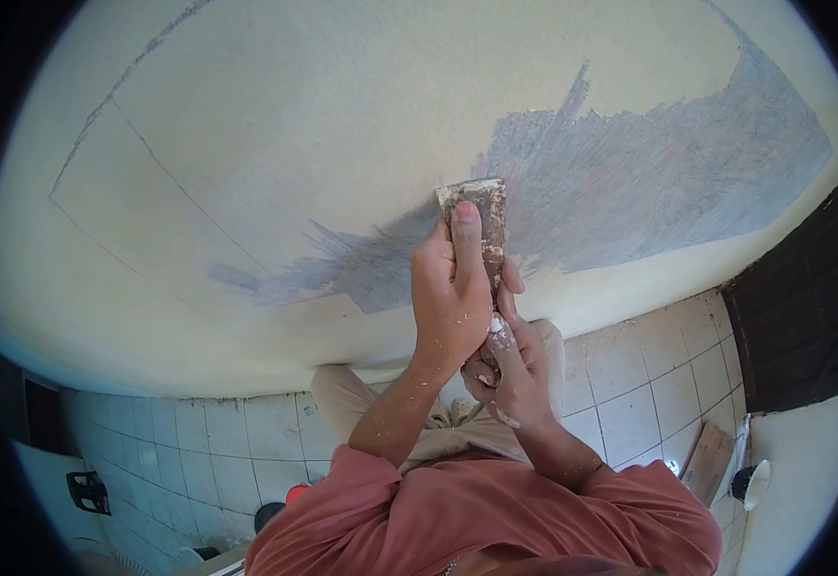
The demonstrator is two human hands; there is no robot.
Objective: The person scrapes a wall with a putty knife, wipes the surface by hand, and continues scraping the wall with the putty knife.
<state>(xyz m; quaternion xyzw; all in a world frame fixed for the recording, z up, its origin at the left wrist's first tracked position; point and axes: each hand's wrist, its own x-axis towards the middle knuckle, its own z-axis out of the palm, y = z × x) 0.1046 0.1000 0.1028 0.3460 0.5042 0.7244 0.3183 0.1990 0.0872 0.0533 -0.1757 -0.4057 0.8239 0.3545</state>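
Both hands grasp the scraper (pixel 489 223), a flat, broad-ended tool held in the middle of the scene, in front of the wall (pixel 284 125) and by the left edge of the large grey patch (pixel 659 173). Its wide edge points away to the far side; whether that edge presses on the wall or stands just off it, I cannot tell.

The left hand (pixel 448 293) is closed round the upper part, its thumb laid flat along the face of the blade. The right hand (pixel 515 374) has its grip clenched lower down and nearer the body, around what seems to be the handle, mostly hidden by the fingers.

The scraper looks light enough for one hand, thin and probably stiff, perhaps with a slight spring toward the wide edge. It hardly seems fragile. Brown and whitish crust covers the face, and pale flecks dot both hands; dry, this likely gives a rough hold, but any wet paste would make it slippery. The best place to take hold is the near, narrow end, with a thumb or fingertips backing the flat face for steadiness. The corners of the far edge may be sharp, so skin is better kept behind them.

Below the wall lies the tiled floor (pixel 620 408).
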